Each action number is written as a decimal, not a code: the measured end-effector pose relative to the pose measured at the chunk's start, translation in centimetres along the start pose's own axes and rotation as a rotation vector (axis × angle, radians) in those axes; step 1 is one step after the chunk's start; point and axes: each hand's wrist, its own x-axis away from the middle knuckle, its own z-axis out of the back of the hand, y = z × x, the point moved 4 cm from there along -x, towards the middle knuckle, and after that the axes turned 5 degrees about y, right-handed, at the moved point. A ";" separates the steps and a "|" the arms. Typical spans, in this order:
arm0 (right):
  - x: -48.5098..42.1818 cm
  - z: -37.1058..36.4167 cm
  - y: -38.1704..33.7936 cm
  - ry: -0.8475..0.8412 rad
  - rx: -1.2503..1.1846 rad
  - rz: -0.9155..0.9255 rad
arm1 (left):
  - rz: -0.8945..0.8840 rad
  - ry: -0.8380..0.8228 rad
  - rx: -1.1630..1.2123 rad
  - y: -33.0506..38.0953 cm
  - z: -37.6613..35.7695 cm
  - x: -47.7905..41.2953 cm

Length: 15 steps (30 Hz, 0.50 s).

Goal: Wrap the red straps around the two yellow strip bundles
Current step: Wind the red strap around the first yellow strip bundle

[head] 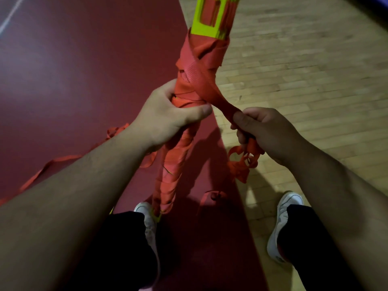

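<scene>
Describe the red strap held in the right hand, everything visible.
The red strap is flat woven webbing, wound in crossing turns over the yellow strip bundle. Its free run twists taut down to the right hand, which grips it; slack bunches below that grip. The left hand holds the wrapped bundle.

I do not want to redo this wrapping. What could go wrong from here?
1. The red strap is twisted like a rope between the wrapped bundle and the right hand, so the next turn may lie bunched, not flat.
2. The tangled strap tail hanging under that hand could knot or catch.
3. Loose strap on the floor trails beside the person; stepping on it might jerk the wrap that the left hand grips.
</scene>
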 end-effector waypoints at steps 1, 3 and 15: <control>0.0 0.0 -0.1 0.003 -0.002 0.006 | -0.019 0.001 0.010 -0.1 0.3 0.0; 0.0 -0.1 -0.2 0.001 -0.011 0.018 | -0.057 -0.007 0.014 -0.2 0.7 0.0; 0.1 -1.6 -1.2 -0.077 -0.001 0.060 | 0.025 0.058 0.453 2.5 -0.7 1.1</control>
